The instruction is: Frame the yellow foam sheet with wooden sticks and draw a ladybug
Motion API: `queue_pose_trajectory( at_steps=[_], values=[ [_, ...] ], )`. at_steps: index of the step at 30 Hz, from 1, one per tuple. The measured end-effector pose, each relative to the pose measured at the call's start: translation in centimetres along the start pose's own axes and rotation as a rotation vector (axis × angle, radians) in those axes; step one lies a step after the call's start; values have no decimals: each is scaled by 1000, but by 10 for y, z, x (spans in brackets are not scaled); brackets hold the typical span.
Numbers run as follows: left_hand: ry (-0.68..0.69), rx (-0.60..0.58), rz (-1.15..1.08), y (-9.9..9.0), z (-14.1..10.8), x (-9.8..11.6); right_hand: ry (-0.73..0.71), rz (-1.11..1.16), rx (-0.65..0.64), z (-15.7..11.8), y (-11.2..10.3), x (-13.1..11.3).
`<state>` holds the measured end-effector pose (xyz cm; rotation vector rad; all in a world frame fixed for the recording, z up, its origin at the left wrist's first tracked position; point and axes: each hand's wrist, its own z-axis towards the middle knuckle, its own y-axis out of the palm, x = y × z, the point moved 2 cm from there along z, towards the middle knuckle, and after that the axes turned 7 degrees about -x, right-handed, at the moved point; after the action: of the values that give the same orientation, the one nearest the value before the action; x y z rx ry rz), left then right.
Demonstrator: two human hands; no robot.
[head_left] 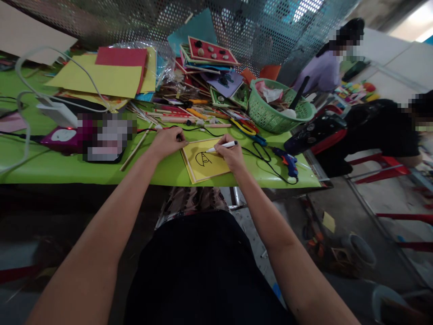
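Observation:
My right hand [231, 152] is closed around a white marker [221, 146] with a black end. The marker's tip is at a black line drawing [204, 159] on a yellow card [216, 168], and the hand rests over the card's right side. Pale thin sticks frame the card, which lies near the table's front edge. My left hand [169, 142] is by the card's upper left corner, fingers curled together. A small dark bit shows at its fingertips, too unclear to name.
A glue gun [287, 163] with a black cord lies right of the card on the green table [158, 174]. Behind are scissors [246, 128], a green basket [280, 113], stacked frames and sticks. A phone [108, 140] and coloured paper [98, 79] are left. Two people sit at right.

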<state>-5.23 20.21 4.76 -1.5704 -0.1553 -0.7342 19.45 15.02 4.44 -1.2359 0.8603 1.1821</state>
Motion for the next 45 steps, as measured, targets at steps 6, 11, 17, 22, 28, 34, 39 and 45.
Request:
queue_pose_trajectory(
  at_steps=[6,11,17,22,28,34,39,45],
  values=[
    [2,-1,36,0,1,0,1,-1,42,-2,0,-4],
    [5,-4,10,0,1,-1,-9,-3,91,-3,-1,-8],
    [2,-10,23,0,0,0,-24,8,142,-4,-2,-8],
    [8,-8,42,0,1,-1,-26,8,155,-4,-4,-6],
    [13,-1,41,0,2,-1,-83,20,156,-5,-5,-5],
    [9,-1,33,0,1,0,-83,34,135,-5,-4,-7],
    [8,-7,29,0,1,0,-62,20,114,-5,-4,-8],
    [19,4,34,0,2,-1,-37,12,78,-5,-4,-9]
  ],
)
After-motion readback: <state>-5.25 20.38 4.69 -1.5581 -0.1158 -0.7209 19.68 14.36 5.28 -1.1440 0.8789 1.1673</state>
